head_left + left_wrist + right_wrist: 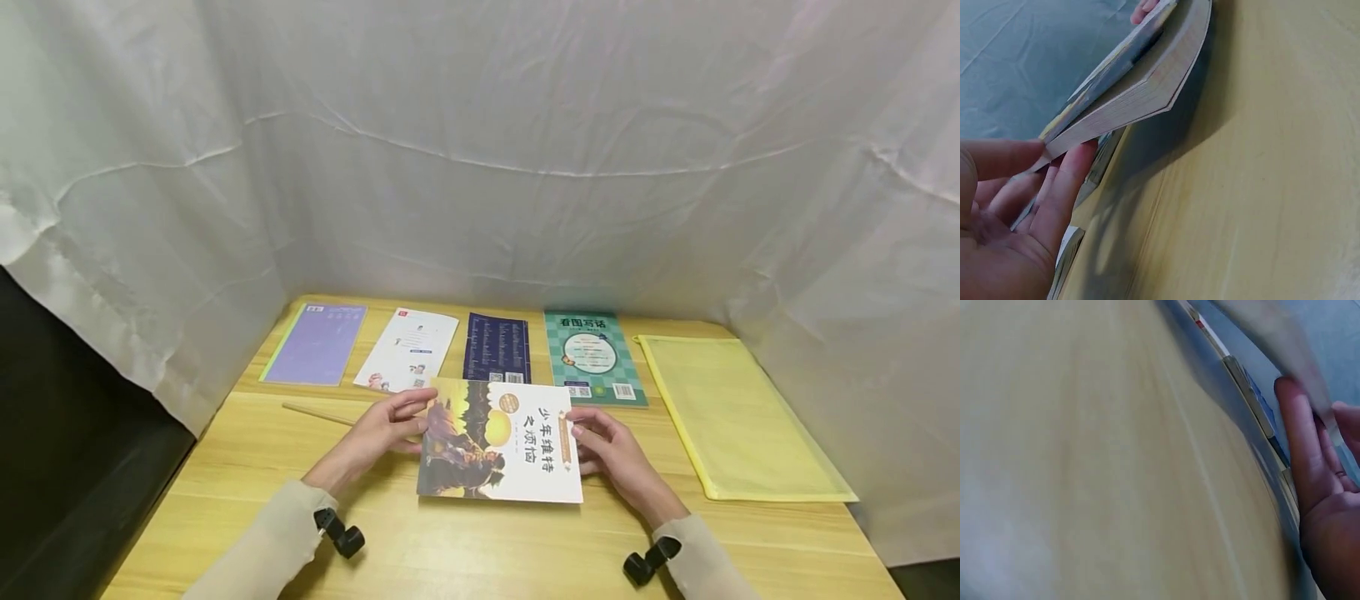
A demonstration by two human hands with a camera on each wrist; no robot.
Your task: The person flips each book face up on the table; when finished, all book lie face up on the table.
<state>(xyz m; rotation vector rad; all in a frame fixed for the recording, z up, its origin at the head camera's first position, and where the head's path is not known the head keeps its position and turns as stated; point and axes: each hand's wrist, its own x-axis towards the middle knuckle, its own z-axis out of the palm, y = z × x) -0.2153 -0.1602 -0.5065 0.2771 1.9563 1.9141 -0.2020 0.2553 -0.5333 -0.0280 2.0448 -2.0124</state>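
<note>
While looking down from the head view, can see an illustrated book held cover-up just clear of the wooden table. Pinched between thumb and fingers of the left hand at its 9 o'clock edge, likewise by the right hand at 3. Backed by a purple notebook at 10 o'clock, a white booklet between 10 and 11, a navy booklet at 12 and a teal book near 2. Flanked farther off at 3 by a yellow pouch.

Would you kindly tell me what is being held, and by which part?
The Werther paperback: left hand at its left edge, right hand at its right.
</note>
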